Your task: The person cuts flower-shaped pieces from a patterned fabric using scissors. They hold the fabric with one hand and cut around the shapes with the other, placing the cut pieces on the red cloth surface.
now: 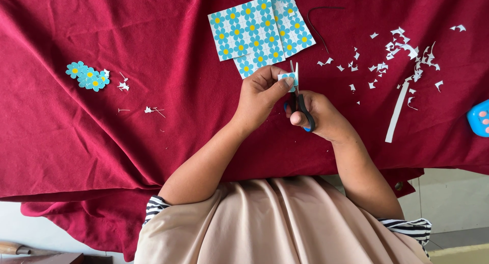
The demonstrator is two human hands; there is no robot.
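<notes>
My left hand (261, 96) pinches a small piece of blue flower paper (285, 78) between thumb and fingers. My right hand (318, 115) grips black-handled scissors (301, 102), whose blades point upward beside the paper piece. Just beyond both hands lie printed sheets of blue flowers with yellow centres (260, 29) on the dark red cloth (153, 131).
A small heap of cut-out blue flowers (87, 76) lies far left. White paper scraps (402, 55) and a long white strip (397, 113) litter the right side. A blue object (480, 119) sits at the right edge. A thin dark cord (318, 19) curls near the sheets.
</notes>
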